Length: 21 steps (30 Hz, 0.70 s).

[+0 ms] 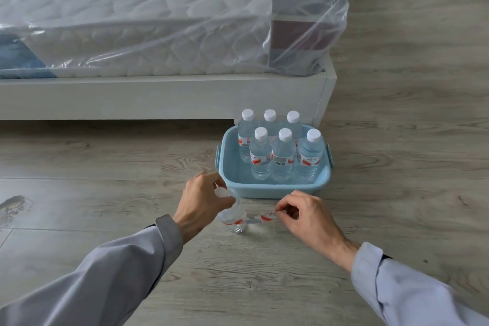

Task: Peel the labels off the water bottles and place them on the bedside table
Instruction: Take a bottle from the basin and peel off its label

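Note:
My left hand [202, 202] grips a clear water bottle [232, 216] near its white cap, holding it tilted just above the floor. My right hand [304, 216] pinches the free end of that bottle's red and white label [262, 218], which stretches out to the right, partly peeled, with its other end still on the bottle. Behind my hands a light blue plastic tub [275, 189] sits on the floor. Several capped water bottles [283, 156] stand upright in it, with their labels on.
A bed with a white frame [158, 98] and a mattress [148, 8] wrapped in clear plastic fills the back, right behind the tub. Grey wood-look floor [397, 140] spreads right and front. A dark stain [14, 205] marks the floor at left.

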### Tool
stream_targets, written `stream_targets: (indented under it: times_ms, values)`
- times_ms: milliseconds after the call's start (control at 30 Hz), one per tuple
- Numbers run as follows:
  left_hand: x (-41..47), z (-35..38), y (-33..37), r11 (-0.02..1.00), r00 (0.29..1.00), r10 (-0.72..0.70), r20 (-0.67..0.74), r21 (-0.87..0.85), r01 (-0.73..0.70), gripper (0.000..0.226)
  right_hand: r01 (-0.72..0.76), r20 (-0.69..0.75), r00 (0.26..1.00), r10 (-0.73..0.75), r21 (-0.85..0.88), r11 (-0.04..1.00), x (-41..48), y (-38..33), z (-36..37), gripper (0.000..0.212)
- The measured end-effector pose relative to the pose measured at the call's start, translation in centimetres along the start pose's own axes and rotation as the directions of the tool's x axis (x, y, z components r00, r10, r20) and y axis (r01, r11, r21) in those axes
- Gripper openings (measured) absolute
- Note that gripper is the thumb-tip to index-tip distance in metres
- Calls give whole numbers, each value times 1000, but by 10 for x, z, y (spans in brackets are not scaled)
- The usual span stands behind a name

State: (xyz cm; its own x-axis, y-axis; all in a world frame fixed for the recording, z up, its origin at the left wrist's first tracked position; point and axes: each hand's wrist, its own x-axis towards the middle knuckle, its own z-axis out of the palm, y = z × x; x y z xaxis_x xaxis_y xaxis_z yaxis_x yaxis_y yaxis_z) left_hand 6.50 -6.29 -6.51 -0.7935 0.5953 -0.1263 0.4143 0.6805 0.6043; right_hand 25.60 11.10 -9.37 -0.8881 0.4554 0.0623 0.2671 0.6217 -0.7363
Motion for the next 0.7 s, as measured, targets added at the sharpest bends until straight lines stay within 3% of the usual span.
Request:
stream_targets:
  times_ms: [133,267,533,700]
  values:
    - [-9,4,-7,987,987,147,59,-79,-142,29,-33,-5,999,33,12,999,-3,12,3,9]
    - [-16,0,-21,930,921,368,125,-41,-366,34,-26,19,999,27,-15,1000,-10,22,5,10]
    - [-7,1,-34,950,951,308,-14,-44,-309,33,47,303,953,6,-165,985,-43,53,30,6]
    - [-6,13,-28,939,939,340,-46,-32,-342,31,14,323,942,96,-320,947,-40,66,31,15]
